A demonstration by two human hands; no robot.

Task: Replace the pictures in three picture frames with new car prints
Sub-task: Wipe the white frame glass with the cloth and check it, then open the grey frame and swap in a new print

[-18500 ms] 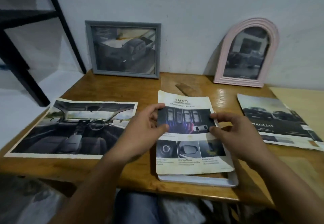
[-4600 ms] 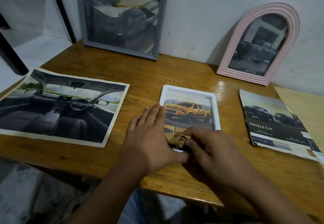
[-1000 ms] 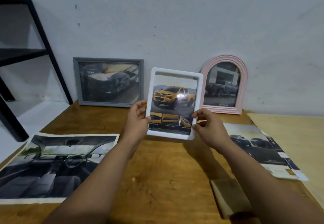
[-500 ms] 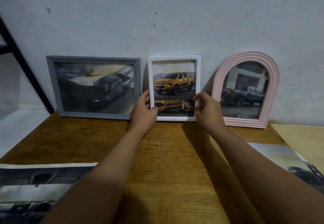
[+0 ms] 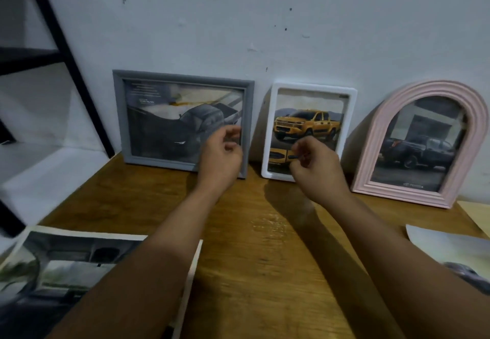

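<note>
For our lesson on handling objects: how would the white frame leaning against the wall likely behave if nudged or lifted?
The white frame stands on its narrow bottom edge, leaning on the wall, so a nudge would probably tip or slide it. It looks rigid and fairly light. The glossy wooden table may let its base slip.

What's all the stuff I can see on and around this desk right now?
grey frame: 1, grey, stands against the wall at back left, holds a dark car print
white frame: 1, white, stands against the wall in the middle, holds a yellow pickup print
pink arched frame: 1, pink, stands against the wall at back right, holds a dark pickup print
car interior print: 1, dark with pale border, flat at front left, partly under the left arm
loose print: 1, pale and grey, flat at the right edge, cut off by the picture
table: 1, brown wood
black shelf frame: 1, black, far left
left hand: 1, empty, before the grey frame
right hand: 1, empty, before the white frame
</note>
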